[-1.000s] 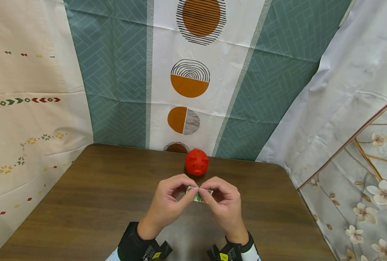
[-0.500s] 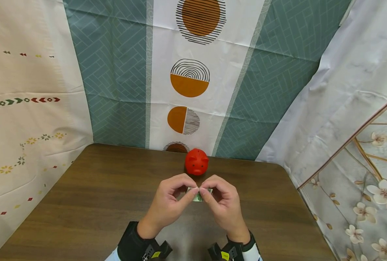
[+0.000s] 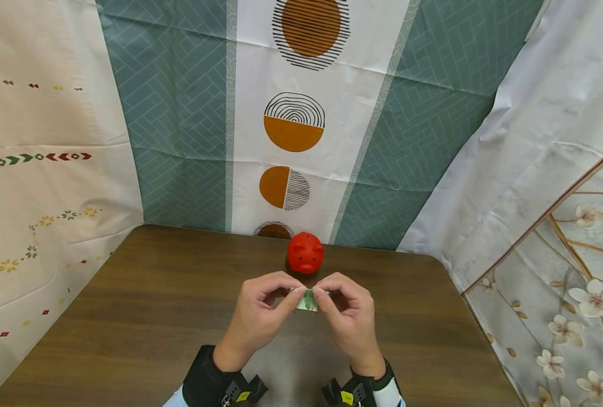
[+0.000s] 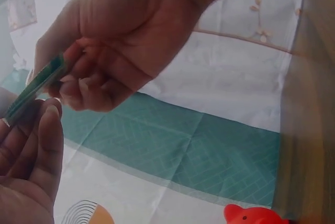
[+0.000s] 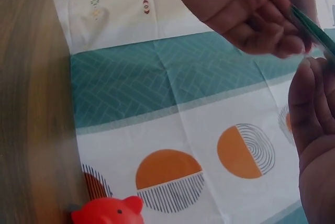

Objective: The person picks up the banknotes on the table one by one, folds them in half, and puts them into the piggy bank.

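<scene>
A small green folded banknote [image 3: 307, 301] stretches between both hands above the table. My left hand [image 3: 254, 314] pinches its left end between thumb and forefinger. At the other end, my right hand [image 3: 351, 316] grips it the same way. The note shows nearly edge-on as a thin folded strip [image 4: 36, 85] in the left wrist view, and likewise as a green strip [image 5: 314, 29] in the right wrist view. Just beyond the hands stands a red piggy bank [image 3: 305, 253], facing me, with a slot on top.
The brown wooden table [image 3: 143, 316] carries the piggy bank near its far edge. A teal and white patterned cloth [image 3: 184, 113] hangs behind it. Pale cloths flank the table, one with flowers [image 3: 550, 339] on the right.
My thumbs have drawn slightly apart, the left one moving left, so more of the banknote shows between them. The piggy bank stays in place.
</scene>
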### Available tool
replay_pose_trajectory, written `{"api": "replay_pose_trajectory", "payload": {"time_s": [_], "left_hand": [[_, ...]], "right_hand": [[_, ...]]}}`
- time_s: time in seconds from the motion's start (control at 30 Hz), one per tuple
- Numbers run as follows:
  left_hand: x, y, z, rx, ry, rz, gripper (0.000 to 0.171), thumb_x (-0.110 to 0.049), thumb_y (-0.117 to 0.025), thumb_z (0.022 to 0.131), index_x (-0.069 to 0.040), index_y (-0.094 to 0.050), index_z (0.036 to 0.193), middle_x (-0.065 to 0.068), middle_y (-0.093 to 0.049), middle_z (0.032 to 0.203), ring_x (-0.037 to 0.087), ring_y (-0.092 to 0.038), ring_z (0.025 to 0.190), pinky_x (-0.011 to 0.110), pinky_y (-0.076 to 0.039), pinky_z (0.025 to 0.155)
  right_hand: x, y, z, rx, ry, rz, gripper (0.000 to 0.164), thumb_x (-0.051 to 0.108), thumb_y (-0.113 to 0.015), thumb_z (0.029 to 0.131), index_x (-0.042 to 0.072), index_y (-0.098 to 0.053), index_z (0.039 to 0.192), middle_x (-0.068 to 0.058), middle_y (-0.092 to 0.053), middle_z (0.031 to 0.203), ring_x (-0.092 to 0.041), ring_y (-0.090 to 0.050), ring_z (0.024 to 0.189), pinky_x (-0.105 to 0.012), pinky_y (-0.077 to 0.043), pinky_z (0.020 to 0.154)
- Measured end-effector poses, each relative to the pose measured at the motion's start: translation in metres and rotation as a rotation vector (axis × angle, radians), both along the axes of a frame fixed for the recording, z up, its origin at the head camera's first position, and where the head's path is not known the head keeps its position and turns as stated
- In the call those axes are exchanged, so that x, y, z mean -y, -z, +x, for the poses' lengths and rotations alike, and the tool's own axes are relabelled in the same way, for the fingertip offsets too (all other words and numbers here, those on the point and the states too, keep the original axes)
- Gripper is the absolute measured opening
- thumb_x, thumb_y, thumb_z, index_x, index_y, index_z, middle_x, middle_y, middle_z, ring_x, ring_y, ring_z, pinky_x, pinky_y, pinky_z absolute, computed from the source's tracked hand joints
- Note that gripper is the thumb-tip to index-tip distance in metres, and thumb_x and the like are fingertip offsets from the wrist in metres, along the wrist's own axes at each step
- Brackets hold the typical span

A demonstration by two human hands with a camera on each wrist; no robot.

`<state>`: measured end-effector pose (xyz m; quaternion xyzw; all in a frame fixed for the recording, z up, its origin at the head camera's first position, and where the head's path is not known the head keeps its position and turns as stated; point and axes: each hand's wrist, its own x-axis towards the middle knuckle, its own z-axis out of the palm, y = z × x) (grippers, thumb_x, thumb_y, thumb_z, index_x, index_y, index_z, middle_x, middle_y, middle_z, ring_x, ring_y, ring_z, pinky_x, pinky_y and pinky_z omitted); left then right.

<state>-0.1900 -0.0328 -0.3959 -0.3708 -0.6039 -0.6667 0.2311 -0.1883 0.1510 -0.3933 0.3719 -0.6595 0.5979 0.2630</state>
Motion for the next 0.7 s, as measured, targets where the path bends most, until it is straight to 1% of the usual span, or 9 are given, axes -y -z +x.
{"api": "replay_pose_trajectory", "payload": {"time_s": [0.13, 0.23, 0.4, 0.5, 0.7], "left_hand": [[0.0003, -0.0004, 0.0006, 0.024, 0.008, 0.014, 0.016, 0.011, -0.068, 0.091, -0.003, -0.074, 0.097, 0.013, -0.072, 0.086, 0.014, -0.061, 0.068, 0.027, -0.058, 0.059], [0.0014, 0.0, 0.001, 0.047, 0.009, 0.027, 0.017, 0.011, -0.068, 0.091, -0.003, -0.074, 0.097, 0.013, -0.071, 0.085, 0.014, -0.061, 0.067, 0.027, -0.059, 0.059], [0.0024, 0.0003, 0.0007, 0.087, 0.012, 0.049, 0.016, 0.011, -0.066, 0.092, -0.003, -0.073, 0.096, 0.013, -0.07, 0.085, 0.019, -0.063, 0.066, 0.03, -0.06, 0.058], [0.0022, 0.0003, 0.0, 0.094, 0.024, 0.053, 0.016, 0.011, -0.065, 0.093, -0.002, -0.072, 0.097, 0.014, -0.069, 0.085, 0.021, -0.062, 0.065, 0.031, -0.06, 0.058], [0.0025, 0.0001, -0.0008, 0.095, 0.03, 0.053, 0.016, 0.011, -0.065, 0.093, -0.001, -0.073, 0.098, 0.015, -0.07, 0.086, 0.019, -0.064, 0.067, 0.03, -0.061, 0.061]], "right_hand": [[-0.0011, -0.001, 0.0006, 0.007, 0.022, -0.011, 0.021, -0.019, -0.062, 0.089, 0.0, -0.07, 0.097, -0.01, -0.066, 0.084, -0.015, -0.059, 0.072, -0.024, -0.055, 0.06], [-0.0015, -0.0012, 0.0006, 0.004, 0.009, -0.019, 0.021, -0.019, -0.062, 0.088, -0.002, -0.07, 0.097, -0.011, -0.066, 0.084, -0.016, -0.059, 0.072, -0.025, -0.056, 0.059], [-0.0025, -0.0005, 0.0001, 0.011, 0.011, -0.025, 0.023, -0.02, -0.062, 0.088, -0.001, -0.071, 0.098, -0.012, -0.067, 0.084, -0.016, -0.06, 0.072, -0.024, -0.056, 0.06], [-0.0027, 0.0, -0.0002, 0.011, 0.01, -0.031, 0.023, -0.02, -0.062, 0.088, -0.002, -0.071, 0.098, -0.012, -0.067, 0.085, -0.016, -0.06, 0.072, -0.024, -0.057, 0.06], [-0.002, 0.0009, -0.0012, 0.013, 0.005, -0.058, 0.021, -0.019, -0.062, 0.089, -0.003, -0.071, 0.099, -0.012, -0.068, 0.084, -0.016, -0.059, 0.071, -0.024, -0.056, 0.06]]}}
